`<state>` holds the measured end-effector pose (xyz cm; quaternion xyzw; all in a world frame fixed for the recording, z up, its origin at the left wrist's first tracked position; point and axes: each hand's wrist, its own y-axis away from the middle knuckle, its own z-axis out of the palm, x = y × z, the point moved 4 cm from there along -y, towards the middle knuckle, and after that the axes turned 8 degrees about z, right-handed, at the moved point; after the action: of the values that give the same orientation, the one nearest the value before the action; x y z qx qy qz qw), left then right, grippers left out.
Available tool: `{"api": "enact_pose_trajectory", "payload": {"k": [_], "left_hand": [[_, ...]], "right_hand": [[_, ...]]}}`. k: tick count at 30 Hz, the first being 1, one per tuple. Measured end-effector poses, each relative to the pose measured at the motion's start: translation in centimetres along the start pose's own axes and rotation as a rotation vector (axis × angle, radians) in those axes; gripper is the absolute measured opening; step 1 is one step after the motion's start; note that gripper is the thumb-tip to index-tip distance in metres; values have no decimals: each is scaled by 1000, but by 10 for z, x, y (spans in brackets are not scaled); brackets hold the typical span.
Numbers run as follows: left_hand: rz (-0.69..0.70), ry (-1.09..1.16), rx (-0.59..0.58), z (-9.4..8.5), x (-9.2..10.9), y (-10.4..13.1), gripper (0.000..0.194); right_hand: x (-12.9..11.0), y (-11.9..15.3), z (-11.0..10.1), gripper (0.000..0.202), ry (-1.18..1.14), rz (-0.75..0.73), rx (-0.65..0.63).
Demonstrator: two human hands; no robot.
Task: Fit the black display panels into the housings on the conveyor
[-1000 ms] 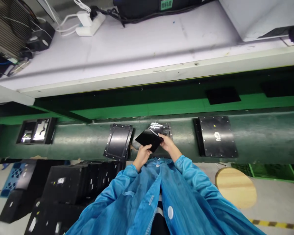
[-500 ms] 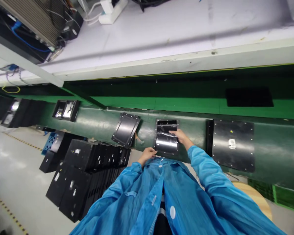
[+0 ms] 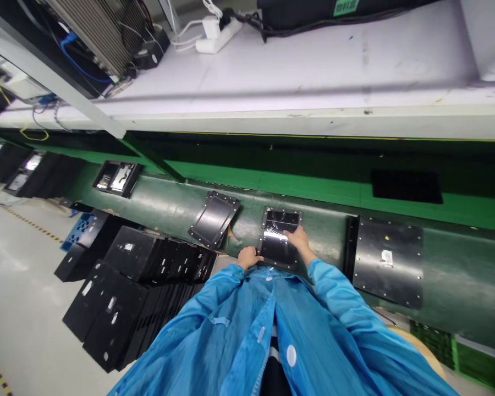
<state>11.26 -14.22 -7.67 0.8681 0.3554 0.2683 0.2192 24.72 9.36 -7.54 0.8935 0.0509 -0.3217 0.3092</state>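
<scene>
A flat black panel [image 3: 277, 247] with a glossy face and small studs along its border lies on the green bench in front of my body. My left hand [image 3: 248, 257] is closed at its lower left corner, the thumb lying along the near edge. At the right edge my right hand [image 3: 299, 240] is closed on the panel, with the thumb stretched over the shiny face; its other fingers are partly hidden. Pale streaks and a thin line show on the upper part of that face. A similar studded black panel [image 3: 214, 220] rests tilted to the left, on top of another.
A larger black panel [image 3: 390, 261] with a white label lies on the right of the green bench [image 3: 457, 269]. An open black case [image 3: 117, 179] sits farther left. Stacked black boxes [image 3: 119, 297] stand at the lower left. A white shelf [image 3: 313, 82] runs above the bench.
My right hand has moved slightly down and lies flatter on the panel; the bright curved line under its fingers is gone. My left hand remains at the corner. The camera view has shifted.
</scene>
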Motion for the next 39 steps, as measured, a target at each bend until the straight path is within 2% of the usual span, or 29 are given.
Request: {"api": "enact_pose_trajectory", "payload": {"k": [2,5,9,13,17,23,29,33,39], "left_hand": [[-3,-9,-25,-3,-2,-2,44],[-8,-29,-47,-6,-2,-3,44],[29,-44,-69,-10,2,-9,42],[103,-21,-107,-17,3,-19,36],[169,-17,-208,-20,0,-26,36],[165,-11,-339,-24,-8,-33,48],[146,-120,-289,-28,-1,-43,45],[148,-60,-269,-30,3,-49,41],[178,4,-207,-36,7,-54,44]], "right_hand": [[-1,12,-7,64,225,-52,108],[14,30,-16,59,307,-111,154],[66,51,-14,55,313,100,1],[98,70,-1,57,264,116,-59],[99,78,9,45,283,121,-79],[88,80,11,36,317,149,-140],[97,83,14,34,323,270,-121],[105,81,17,31,311,292,-67],[106,76,16,28,285,335,-56]]}}
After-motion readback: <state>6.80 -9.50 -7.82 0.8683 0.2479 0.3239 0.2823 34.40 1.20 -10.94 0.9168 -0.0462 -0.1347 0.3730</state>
